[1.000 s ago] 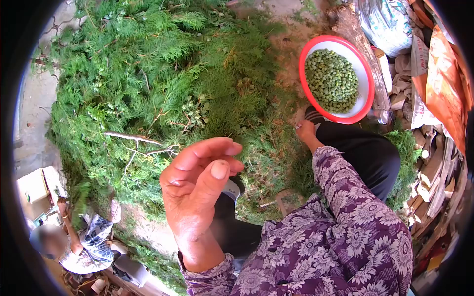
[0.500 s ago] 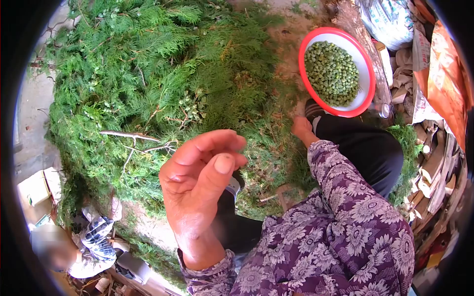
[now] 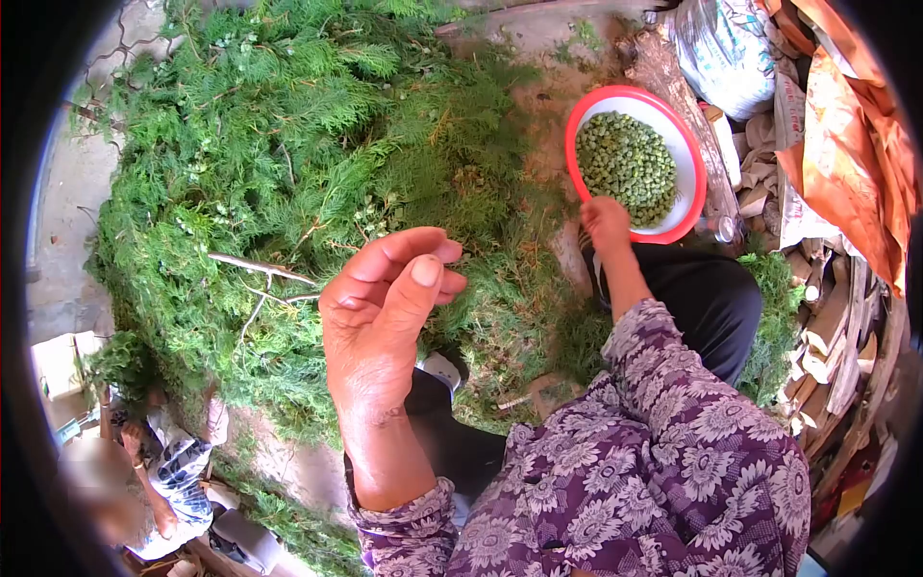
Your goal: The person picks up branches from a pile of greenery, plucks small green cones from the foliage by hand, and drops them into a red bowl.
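Right hand (image 3: 608,223) at bowl's (image 3: 699,183) near rim, fingers bunched, can't tell if holding; green cones (image 3: 627,168) piled in bowl, just beyond hand; L hand (image 3: 380,322) half open, narrow gap, w/ branches (image 3: 240,173) beyond & beside it.

- Printed in blue and green on the white bag (image 3: 726,53), between one and two o'clock; too creased and small to read.
- Lettered in red on the pale sack (image 3: 800,216), between two and three o'clock; too blurred and folded to make out.
- Marked faintly on the orange sack (image 3: 846,149), just past two o'clock; cannot be read or told as letters.
- Not legible anywhere.
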The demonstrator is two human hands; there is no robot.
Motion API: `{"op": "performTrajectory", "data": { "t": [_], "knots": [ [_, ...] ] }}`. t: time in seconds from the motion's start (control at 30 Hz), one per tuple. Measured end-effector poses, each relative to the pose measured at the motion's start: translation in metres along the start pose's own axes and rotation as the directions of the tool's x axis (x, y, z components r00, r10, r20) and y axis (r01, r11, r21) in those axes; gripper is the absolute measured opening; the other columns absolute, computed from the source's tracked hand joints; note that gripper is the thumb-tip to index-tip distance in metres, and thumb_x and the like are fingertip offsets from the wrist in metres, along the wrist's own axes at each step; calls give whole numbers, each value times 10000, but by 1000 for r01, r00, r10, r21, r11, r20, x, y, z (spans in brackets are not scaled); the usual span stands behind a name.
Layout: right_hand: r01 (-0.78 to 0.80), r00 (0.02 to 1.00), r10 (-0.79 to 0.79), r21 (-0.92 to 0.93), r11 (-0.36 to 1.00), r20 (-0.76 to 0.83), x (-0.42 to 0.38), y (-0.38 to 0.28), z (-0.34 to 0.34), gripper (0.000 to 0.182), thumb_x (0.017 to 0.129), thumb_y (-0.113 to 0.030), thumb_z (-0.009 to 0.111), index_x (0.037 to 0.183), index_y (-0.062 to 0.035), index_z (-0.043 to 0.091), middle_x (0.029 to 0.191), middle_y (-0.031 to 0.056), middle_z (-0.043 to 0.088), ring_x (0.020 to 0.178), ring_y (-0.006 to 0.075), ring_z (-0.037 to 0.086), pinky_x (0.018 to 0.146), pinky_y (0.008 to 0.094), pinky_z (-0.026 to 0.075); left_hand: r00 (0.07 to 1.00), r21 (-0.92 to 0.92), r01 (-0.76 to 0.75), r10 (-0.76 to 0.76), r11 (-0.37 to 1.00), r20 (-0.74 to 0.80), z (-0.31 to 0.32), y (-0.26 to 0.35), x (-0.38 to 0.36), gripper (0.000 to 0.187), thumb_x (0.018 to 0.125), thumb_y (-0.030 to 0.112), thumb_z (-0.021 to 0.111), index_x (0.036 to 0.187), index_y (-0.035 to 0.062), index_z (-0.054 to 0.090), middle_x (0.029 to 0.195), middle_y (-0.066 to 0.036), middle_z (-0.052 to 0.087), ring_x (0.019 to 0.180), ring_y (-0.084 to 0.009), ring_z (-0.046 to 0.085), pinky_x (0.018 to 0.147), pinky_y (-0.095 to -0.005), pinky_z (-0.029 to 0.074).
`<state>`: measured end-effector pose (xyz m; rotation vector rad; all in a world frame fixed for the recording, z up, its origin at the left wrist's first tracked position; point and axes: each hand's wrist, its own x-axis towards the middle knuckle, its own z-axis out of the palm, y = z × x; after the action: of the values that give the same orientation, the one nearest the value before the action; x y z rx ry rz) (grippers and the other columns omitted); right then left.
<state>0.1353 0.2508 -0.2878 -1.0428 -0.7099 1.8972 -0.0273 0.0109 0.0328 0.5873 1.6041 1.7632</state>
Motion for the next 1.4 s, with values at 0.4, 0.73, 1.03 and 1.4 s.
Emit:
{"op": "performTrajectory", "data": {
  "t": [0.4,0.73,1.03,1.4],
  "knots": [
    [287,924,304,-946,-147,233,-75,86,32,646,644,-277,724,1191,-73,447,1201,210,417,1120,359,400,882,426,383,998,-64,60,-59,996,16,3,1,-2,256,786,101,631,1000,-32,585,905,-119,622,749,-147,595,703,-256,480],
    [341,896,368,-917,-208,249,-84,151,3,268,705,-80,594,973,-76,579,1035,182,525,984,358,495,808,463,419,996,-87,94,-93,992,15,12,0,0,262,776,67,628,998,-58,570,902,-114,619,757,-141,592,711,-240,469],
    [849,270,961,-484,-211,55,-126,99,-61,200,701,-54,552,885,-46,630,961,175,560,917,327,545,732,469,455,995,-96,98,-97,991,12,12,-3,-5,257,778,74,630,996,-51,574,898,-105,620,760,-126,590,700,-228,468],
    [243,937,306,-945,-218,170,-78,95,64,507,679,-215,696,1096,-62,452,1203,168,381,1104,348,397,834,454,405,992,-104,124,-123,987,15,15,0,-3,280,759,42,633,1008,-68,567,924,-118,613,784,-133,583,715,-228,452]
  ]
}}
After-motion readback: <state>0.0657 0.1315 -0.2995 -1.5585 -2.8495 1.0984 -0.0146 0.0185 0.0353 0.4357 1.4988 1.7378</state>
